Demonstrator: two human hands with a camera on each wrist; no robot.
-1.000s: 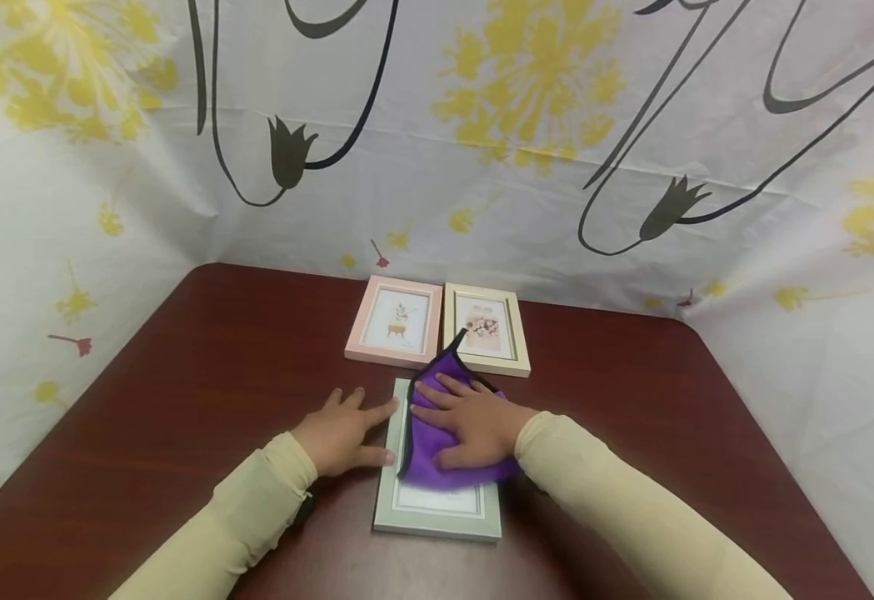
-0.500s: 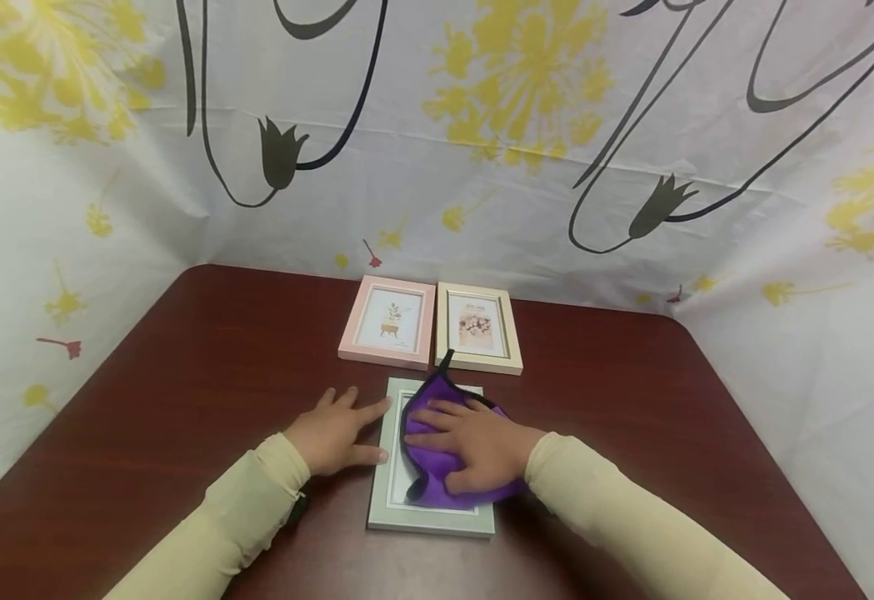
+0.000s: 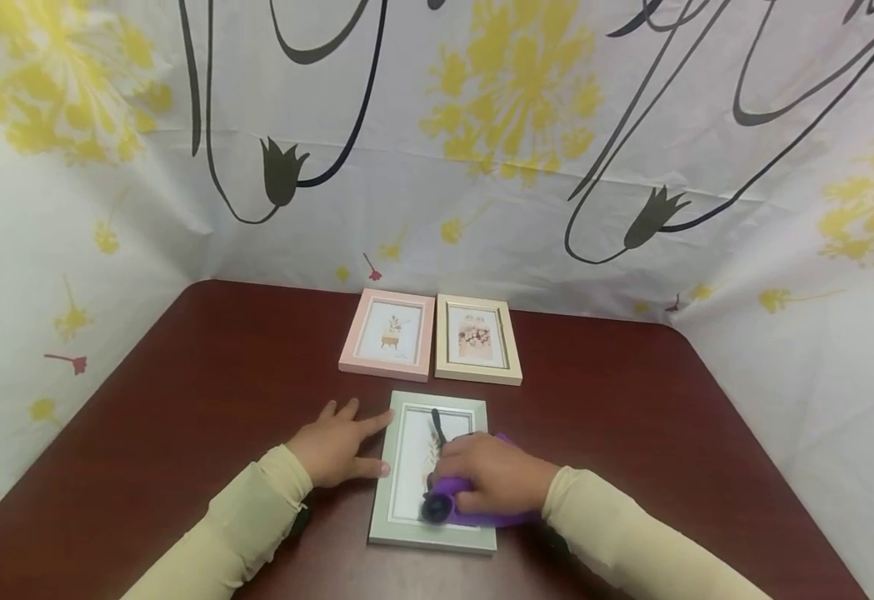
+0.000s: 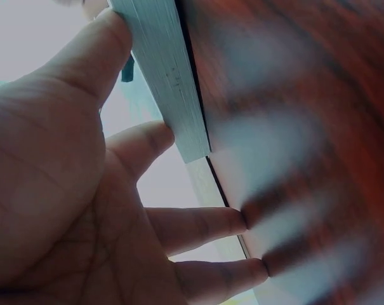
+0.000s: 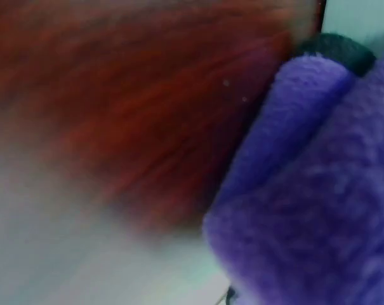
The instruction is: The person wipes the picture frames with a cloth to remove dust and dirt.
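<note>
A pale green picture frame (image 3: 410, 479) lies face up on the dark red-brown table, a plant print partly showing under its glass. At its left edge my left hand (image 3: 335, 446) is spread, thumb and index fingertip touching the border; the left wrist view shows other fingertips down on the tabletop. My right hand (image 3: 492, 473) grips a bunched purple cloth (image 3: 492, 520) with black edging over the frame's right half. Purple fleece (image 5: 318, 178) fills much of the right wrist view, and the right fingers are hidden there.
Behind the green frame, a pink picture frame (image 3: 350, 342) and a cream picture frame (image 3: 513, 350) lie side by side, face up. A white curtain (image 3: 377, 217) with yellow flowers and dark stems surrounds the table (image 3: 242, 375) at the back and sides.
The right hand was flat on the spread cloth; its fingers have since curled and gathered the cloth toward the frame's lower right, baring more of the glass. The left hand stays at the left edge.
</note>
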